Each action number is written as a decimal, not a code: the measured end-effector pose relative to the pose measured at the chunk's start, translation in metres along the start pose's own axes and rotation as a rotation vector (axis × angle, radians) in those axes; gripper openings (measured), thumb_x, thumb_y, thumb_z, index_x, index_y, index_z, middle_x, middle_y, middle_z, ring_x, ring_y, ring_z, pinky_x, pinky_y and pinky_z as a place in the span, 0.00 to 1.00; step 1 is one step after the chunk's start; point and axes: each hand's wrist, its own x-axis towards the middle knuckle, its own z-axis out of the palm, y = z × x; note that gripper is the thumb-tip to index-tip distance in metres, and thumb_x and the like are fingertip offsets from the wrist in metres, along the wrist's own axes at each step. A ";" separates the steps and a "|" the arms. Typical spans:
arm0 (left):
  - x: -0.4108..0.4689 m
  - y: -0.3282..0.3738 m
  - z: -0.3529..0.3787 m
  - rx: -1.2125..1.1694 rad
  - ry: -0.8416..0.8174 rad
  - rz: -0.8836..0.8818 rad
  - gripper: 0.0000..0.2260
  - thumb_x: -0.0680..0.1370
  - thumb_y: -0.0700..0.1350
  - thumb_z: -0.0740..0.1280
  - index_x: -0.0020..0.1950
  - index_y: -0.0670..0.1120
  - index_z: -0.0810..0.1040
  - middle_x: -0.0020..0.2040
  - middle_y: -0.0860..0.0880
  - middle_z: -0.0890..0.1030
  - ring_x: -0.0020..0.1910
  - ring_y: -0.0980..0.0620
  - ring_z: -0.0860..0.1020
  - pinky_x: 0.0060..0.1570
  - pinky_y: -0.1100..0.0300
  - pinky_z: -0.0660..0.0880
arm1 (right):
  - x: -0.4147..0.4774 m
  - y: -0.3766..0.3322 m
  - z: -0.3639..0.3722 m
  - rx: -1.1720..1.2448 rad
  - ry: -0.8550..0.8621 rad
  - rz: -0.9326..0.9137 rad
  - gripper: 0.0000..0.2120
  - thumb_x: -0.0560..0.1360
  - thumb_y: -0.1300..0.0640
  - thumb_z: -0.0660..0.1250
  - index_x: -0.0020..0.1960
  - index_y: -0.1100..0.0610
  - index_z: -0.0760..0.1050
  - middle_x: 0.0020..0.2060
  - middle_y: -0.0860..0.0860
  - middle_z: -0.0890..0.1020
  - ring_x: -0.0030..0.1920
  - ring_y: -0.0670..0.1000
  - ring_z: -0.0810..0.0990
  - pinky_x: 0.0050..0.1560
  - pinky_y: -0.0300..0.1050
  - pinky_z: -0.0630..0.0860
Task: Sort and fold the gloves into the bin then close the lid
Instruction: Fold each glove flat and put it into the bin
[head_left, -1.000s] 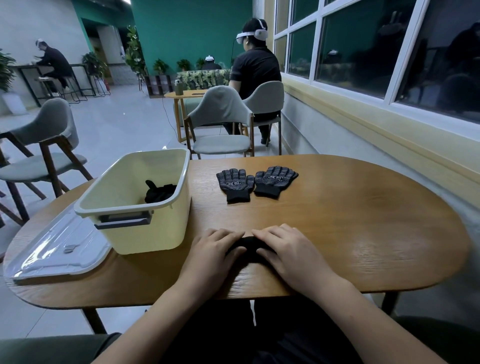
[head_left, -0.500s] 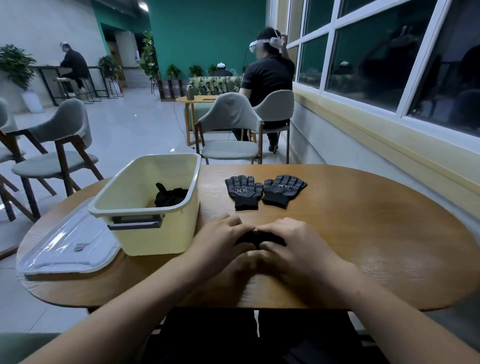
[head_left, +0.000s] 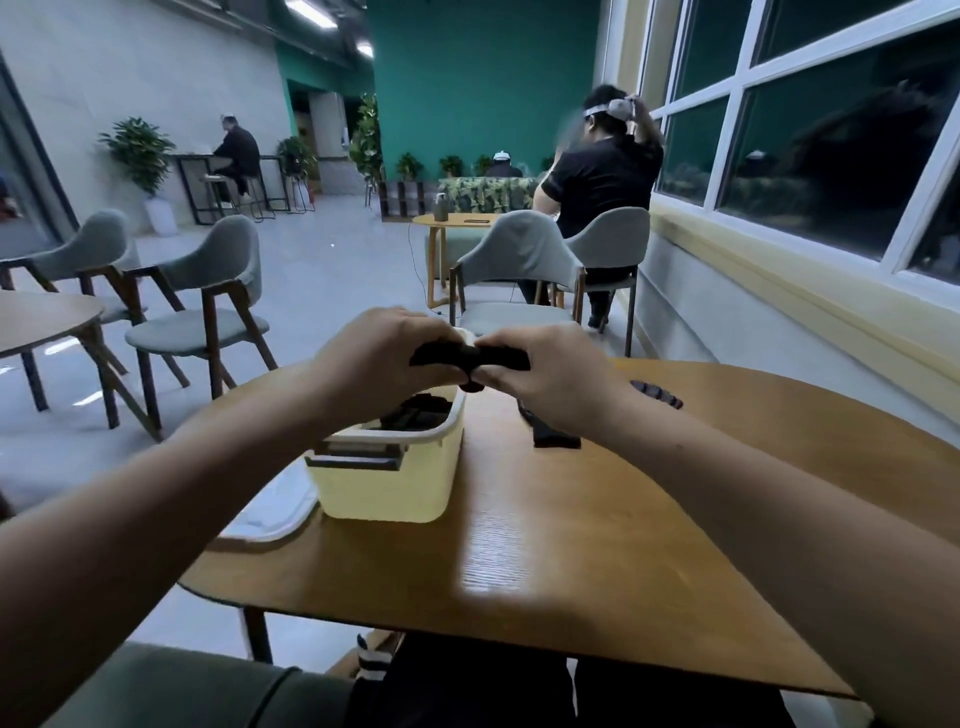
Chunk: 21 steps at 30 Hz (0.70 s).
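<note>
Both my hands hold a folded black glove bundle (head_left: 470, 357) in the air above the right rim of the pale yellow bin (head_left: 387, 491). My left hand (head_left: 379, 358) grips its left end and my right hand (head_left: 550, 374) grips its right end. Black gloves (head_left: 415, 415) lie inside the bin. Two more black gloves (head_left: 553, 434) lie on the wooden table (head_left: 571, 545) to the right of the bin, mostly hidden behind my right wrist. The clear lid (head_left: 272, 514) lies flat on the table left of the bin.
Grey chairs (head_left: 208, 291) and another table stand to the left. A chair (head_left: 514, 275) stands just beyond the far edge, and behind it a person sits in a second chair by the window wall on the right.
My hands have lifted the folded glove off the near table edge and carried it up and forward over the bin. The camera has tilted up and shifted right.
</note>
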 end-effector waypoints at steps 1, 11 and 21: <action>0.000 -0.010 -0.003 0.022 -0.012 -0.013 0.15 0.77 0.57 0.75 0.60 0.51 0.86 0.47 0.52 0.86 0.44 0.49 0.81 0.43 0.51 0.79 | 0.010 -0.003 0.008 0.003 -0.020 0.013 0.13 0.79 0.48 0.74 0.62 0.49 0.85 0.47 0.46 0.87 0.47 0.47 0.83 0.51 0.49 0.81; -0.010 -0.078 0.004 0.118 -0.293 -0.192 0.12 0.76 0.56 0.78 0.57 0.55 0.86 0.44 0.59 0.85 0.42 0.57 0.82 0.46 0.55 0.81 | 0.074 -0.019 0.066 -0.125 -0.271 0.118 0.18 0.75 0.44 0.75 0.62 0.48 0.84 0.54 0.46 0.86 0.57 0.51 0.82 0.61 0.50 0.78; -0.012 -0.087 0.009 0.114 -0.590 -0.252 0.15 0.73 0.59 0.79 0.59 0.58 0.85 0.44 0.62 0.84 0.43 0.58 0.82 0.49 0.54 0.82 | 0.088 -0.031 0.079 -0.234 -0.575 0.155 0.22 0.72 0.40 0.77 0.63 0.46 0.84 0.53 0.45 0.86 0.54 0.50 0.83 0.57 0.49 0.82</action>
